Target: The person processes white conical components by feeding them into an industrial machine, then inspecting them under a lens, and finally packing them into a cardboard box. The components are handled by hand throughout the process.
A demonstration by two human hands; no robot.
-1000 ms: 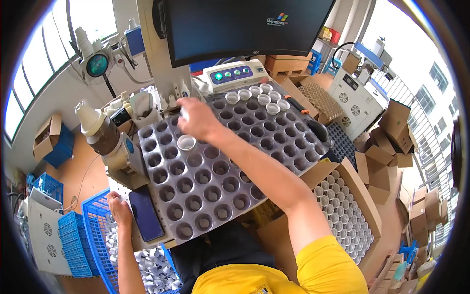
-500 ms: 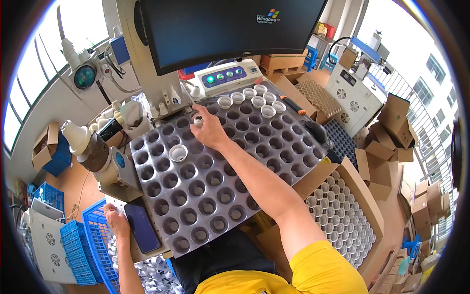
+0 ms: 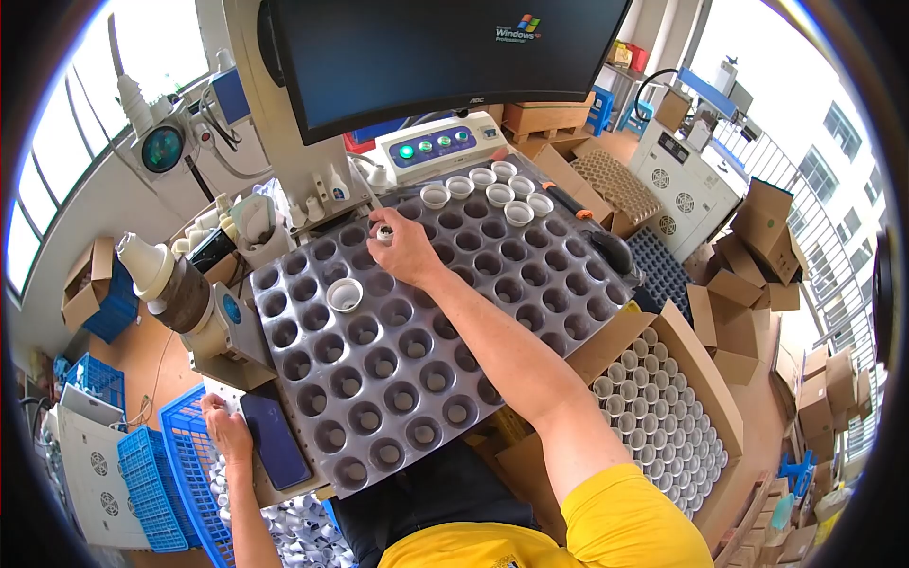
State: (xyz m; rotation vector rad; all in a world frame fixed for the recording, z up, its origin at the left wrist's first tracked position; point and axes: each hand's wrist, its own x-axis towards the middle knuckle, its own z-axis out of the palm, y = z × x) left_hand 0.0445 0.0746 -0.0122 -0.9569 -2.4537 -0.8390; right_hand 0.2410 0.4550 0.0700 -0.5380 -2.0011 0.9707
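My right hand (image 3: 405,251) is closed around a small white cup-like part (image 3: 383,233) with a dark middle, above the far left of a grey tray (image 3: 327,383) with rows of round pockets. A larger white cup (image 3: 345,295) sits on the tray, nearer to me and left of that hand. My left hand (image 3: 227,431) rests by the tray's left edge, between a dark phone (image 3: 275,438) and a blue basket (image 3: 180,445). Its fingers are curled together, and whatever they hold, if anything, is hidden.
Several white cups (image 3: 499,195) stand at the tray's back. Behind it are a control box (image 3: 440,150) with lit buttons and a monitor (image 3: 445,57). A carton (image 3: 705,379) of white cups is at right; a lamp-like device (image 3: 189,312) stands left. White pieces (image 3: 294,530) fill the basket.
My right index finger has bent down onto the small white part, after being stretched out above it. The left hand has hardly moved.
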